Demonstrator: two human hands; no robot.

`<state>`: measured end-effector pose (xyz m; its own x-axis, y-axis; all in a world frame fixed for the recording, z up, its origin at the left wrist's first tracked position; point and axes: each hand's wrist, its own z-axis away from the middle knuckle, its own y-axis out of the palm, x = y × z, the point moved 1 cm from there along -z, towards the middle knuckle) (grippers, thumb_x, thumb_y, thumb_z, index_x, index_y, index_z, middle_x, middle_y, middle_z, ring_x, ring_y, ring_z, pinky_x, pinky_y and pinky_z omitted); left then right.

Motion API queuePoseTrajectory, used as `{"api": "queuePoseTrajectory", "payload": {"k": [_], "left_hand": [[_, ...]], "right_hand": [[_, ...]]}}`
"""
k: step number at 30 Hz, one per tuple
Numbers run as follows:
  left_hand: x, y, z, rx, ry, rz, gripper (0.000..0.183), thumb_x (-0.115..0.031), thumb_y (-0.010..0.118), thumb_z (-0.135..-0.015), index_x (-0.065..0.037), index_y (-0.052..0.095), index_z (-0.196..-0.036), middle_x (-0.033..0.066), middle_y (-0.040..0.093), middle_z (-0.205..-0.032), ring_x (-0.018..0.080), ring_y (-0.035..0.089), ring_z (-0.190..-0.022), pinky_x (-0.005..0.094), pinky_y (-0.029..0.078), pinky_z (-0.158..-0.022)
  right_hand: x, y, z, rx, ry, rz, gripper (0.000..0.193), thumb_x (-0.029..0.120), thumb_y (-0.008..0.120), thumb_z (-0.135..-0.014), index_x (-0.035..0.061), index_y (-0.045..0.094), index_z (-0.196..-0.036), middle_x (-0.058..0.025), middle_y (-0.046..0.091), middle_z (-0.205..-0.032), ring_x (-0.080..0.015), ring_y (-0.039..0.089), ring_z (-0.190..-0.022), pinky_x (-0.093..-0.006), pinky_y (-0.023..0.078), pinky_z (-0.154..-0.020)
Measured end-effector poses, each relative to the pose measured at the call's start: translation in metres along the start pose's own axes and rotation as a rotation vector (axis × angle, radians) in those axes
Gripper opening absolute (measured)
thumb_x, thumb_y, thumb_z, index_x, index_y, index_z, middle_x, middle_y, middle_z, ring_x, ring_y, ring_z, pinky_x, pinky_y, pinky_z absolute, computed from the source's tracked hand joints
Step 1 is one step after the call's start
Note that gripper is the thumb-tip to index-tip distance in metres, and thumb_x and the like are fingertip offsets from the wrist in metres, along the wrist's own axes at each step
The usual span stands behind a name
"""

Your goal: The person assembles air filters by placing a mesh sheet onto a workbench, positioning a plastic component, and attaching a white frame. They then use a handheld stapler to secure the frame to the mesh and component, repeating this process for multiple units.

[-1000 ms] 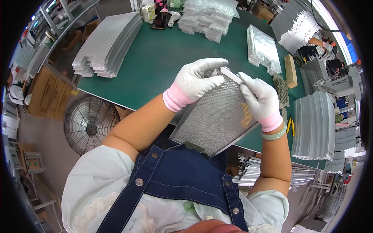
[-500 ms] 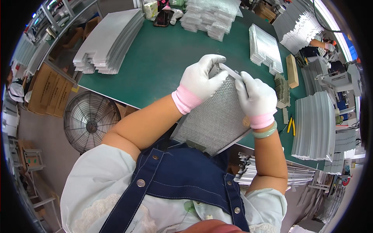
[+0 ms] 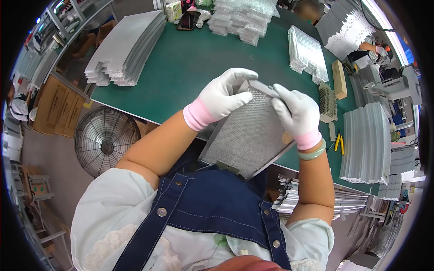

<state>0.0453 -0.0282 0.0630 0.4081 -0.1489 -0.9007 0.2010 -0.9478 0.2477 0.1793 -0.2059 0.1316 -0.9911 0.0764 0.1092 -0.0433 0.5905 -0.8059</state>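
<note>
A silvery mesh filter panel (image 3: pixel 251 131) with a metal frame along its sides leans between my body and the table's edge. Across its far end runs a narrow pale metal frame strip (image 3: pixel 264 88). My left hand (image 3: pixel 224 95), in a white glove with a pink cuff, has thumb and forefinger around the strip's left end at the panel's corner. My right hand (image 3: pixel 296 110), gloved alike, pinches the strip's right end. The exact contact of the fingertips is partly hidden. A small grey-green plate (image 3: pixel 227 167) sits at the panel's near end, against my apron.
On the green table (image 3: pixel 190 58) are stacked mesh sheets (image 3: pixel 126 45) at left, more mesh (image 3: pixel 242 20) at the back and a mesh pile (image 3: pixel 307 52) at right. A wooden block (image 3: pixel 339 80), yellow-handled pliers (image 3: pixel 339 143) and metal strips (image 3: pixel 366 144) lie rightward. A floor fan (image 3: pixel 107 144) stands left.
My left hand has shifted a little left and toward me. The strip's visible face has turned slightly, its right end still in my right hand.
</note>
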Motion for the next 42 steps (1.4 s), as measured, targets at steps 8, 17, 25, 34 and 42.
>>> {"api": "queuePoseTrajectory", "payload": {"k": [8, 17, 25, 34, 42], "left_hand": [[0.001, 0.005, 0.002, -0.045, -0.032, -0.449, 0.050, 0.004, 0.056, -0.093, -0.003, 0.038, -0.140, 0.0157, 0.051, -0.133, 0.0154, 0.055, -0.118, 0.0282, 0.046, -0.098], [-0.097, 0.075, -0.024, -0.284, 0.866, -0.993, 0.035, -0.020, 0.063, -0.096, 0.001, 0.059, -0.124, 0.0171, 0.069, -0.098, 0.0277, 0.070, -0.083, 0.0348, 0.054, -0.075], [-0.115, 0.139, -0.078, 0.368, 0.995, -1.381, 0.044, -0.040, 0.069, -0.086, -0.007, 0.061, -0.113, 0.0107, 0.065, -0.093, 0.0319, 0.066, -0.087, 0.0441, 0.049, -0.083], [0.007, 0.123, -0.035, 0.070, 0.747, -1.122, 0.040, -0.033, 0.080, -0.061, -0.008, 0.053, -0.079, 0.0108, 0.056, -0.086, 0.0357, 0.057, -0.099, 0.0628, 0.028, -0.111], [-0.008, 0.122, -0.054, 0.217, 0.792, -1.038, 0.034, -0.025, 0.076, -0.063, -0.008, 0.051, -0.078, 0.0109, 0.052, -0.081, 0.0313, 0.054, -0.080, 0.0631, 0.030, -0.109]], "right_hand": [[0.005, 0.007, 0.008, -0.033, -0.056, 0.191, 0.030, 0.027, 0.066, -0.090, 0.0123, 0.063, -0.116, -0.0063, 0.060, -0.068, -0.0257, 0.062, -0.060, -0.0378, 0.049, -0.054], [0.021, -0.085, -0.006, -0.442, -0.091, 0.262, 0.029, 0.021, 0.072, -0.090, 0.0060, 0.069, -0.114, -0.0033, 0.067, -0.076, -0.0162, 0.061, -0.061, -0.0294, 0.049, -0.058], [-0.003, -0.029, 0.105, -0.683, 0.378, -0.444, 0.027, 0.011, 0.060, -0.095, -0.0028, 0.062, -0.118, -0.0100, 0.065, -0.099, -0.0199, 0.061, -0.087, -0.0319, 0.049, -0.080], [-0.057, 0.008, 0.167, -0.139, 0.331, -0.069, 0.055, 0.041, 0.070, -0.086, 0.0016, 0.060, -0.124, -0.0194, 0.067, -0.108, -0.0388, 0.065, -0.097, -0.0443, 0.052, -0.083], [-0.125, 0.011, 0.208, 0.310, 0.956, 0.354, 0.034, 0.035, 0.067, -0.088, 0.0050, 0.068, -0.105, -0.0172, 0.066, -0.095, -0.0385, 0.067, -0.089, -0.0473, 0.054, -0.077]]}}
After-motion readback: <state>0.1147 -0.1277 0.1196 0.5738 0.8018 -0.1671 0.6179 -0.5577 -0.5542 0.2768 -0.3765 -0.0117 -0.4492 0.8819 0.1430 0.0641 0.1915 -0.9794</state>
